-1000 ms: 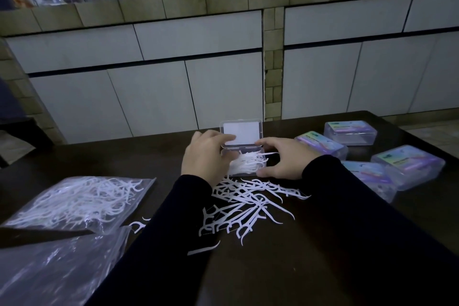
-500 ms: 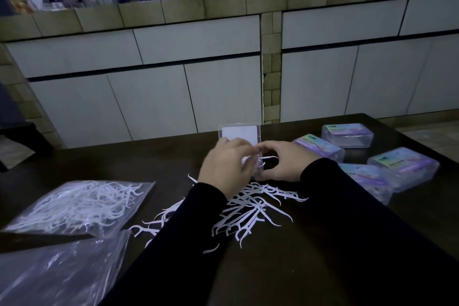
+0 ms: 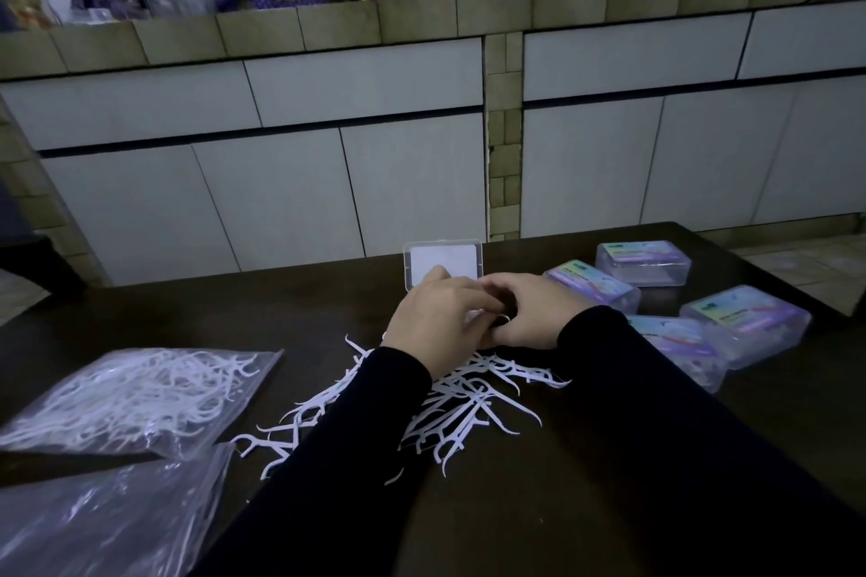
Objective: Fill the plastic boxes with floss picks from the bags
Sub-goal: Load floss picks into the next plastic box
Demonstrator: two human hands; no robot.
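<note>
left hand [image 3: 438,326]: fingers are curled over the open box, a few white picks are glimpsed beneath them; whether they are pinched cannot be told.
right hand [image 3: 527,312]: curled against the box's right side, fingertips met with the left hand's; its grasp cannot be made out.
open box [image 3: 443,260]: clear hard plastic with rounded corners; only the upright lid with a white card is seen, the tray is hidden by both hands.
loose floss picks [image 3: 464,408]: thin white curved plastic, strewn on the dark table [image 3: 586,506] just nearer than the box, partly covered by black sleeves.
closed boxes [image 3: 745,326]: four are set right of the open box, clear with pastel labels; contents are blurred.
full bag [image 3: 136,398]: glossy film packed with picks, far left of the box.
second bag [image 3: 93,525]: crinkled, cut off by the frame edge, contents unclear.
</note>
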